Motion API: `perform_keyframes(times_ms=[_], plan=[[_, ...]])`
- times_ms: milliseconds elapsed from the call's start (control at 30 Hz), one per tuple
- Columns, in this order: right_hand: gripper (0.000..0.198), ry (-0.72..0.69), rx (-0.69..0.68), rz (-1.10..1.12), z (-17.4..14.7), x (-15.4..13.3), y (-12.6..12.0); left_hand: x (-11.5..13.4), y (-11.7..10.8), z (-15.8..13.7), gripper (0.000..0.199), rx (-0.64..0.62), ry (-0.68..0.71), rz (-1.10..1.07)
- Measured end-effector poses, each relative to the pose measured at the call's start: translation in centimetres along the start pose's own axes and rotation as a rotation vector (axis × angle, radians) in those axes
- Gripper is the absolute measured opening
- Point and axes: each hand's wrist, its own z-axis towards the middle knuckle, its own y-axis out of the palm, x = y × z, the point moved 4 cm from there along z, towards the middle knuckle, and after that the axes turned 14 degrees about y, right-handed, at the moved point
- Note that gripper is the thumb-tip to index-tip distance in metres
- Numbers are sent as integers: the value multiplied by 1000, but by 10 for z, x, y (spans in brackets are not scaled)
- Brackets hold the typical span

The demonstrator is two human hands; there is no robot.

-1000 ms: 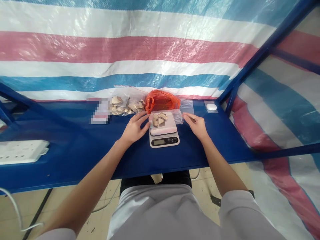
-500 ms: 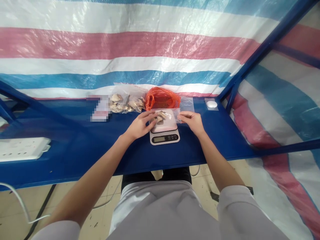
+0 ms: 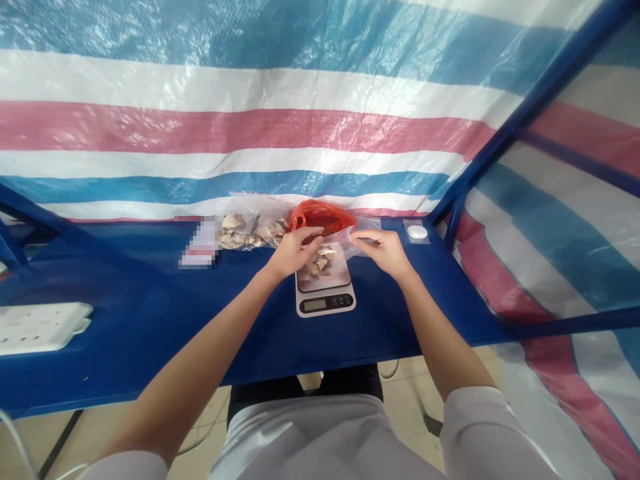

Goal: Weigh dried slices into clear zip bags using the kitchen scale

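A small clear plastic bag (image 3: 341, 236) with a few pale-brown dried pieces (image 3: 318, 267) in its lower part is held up, tilted, over a kitchen scale (image 3: 325, 303). The pieces hang low over or touch the scale's platform; I cannot tell which. My left hand (image 3: 295, 253) pinches the bag's left upper corner between thumb and fingers. At the upper right corner, my right hand (image 3: 384, 250) grips the bag with thumb and forefinger. The scale has a white body, a small display and several buttons; its digits are too faint to read.
Behind the scale lie an orange plastic bag (image 3: 320, 212) and, to its left, larger clear bags of similar dried pieces (image 3: 237, 233). A small packet with a white round item (image 3: 417, 232) lies right. A power strip (image 3: 45, 327) sits left on the blue table (image 3: 165, 313).
The bag has been lifted from lying flat across the scale to a tilted, hanging position. Its pieces have slid toward the bottom. My left hand has gone from resting on it to pinching its top.
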Motion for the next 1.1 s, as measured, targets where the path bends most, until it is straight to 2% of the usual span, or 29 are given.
perform_keyframes(times_ms=[167, 333, 467, 600, 700, 800, 900, 1100], plan=[[25, -156, -78, -75, 17, -15, -5, -2, 10, 21, 57, 13, -195, -287], [25, -217, -117, -72, 34, -18, -7, -7, 24, 26, 58, 34, -361, -677], [22, -205, -86, -13, 42, -12, -7, -10, 36, 24, 46, 177, -475, -872], [27, -32, 16, 145, 45, 9, -5, -7, 46, 22, 42, 377, -512, -913], [46, 266, 83, 312, 46, 33, 1, -1, 55, 20, 43, 473, -523, -922], [49, 518, 101, 399, 43, 50, 8, 3, 61, 18, 43, 509, -517, -948], [44, 582, 104, 492, 41, 56, 15, 0, 59, 14, 42, 522, -540, -928], [38, 543, 43, 588, 43, 47, 36, -14, 39, 9, 42, 482, -564, -884]])
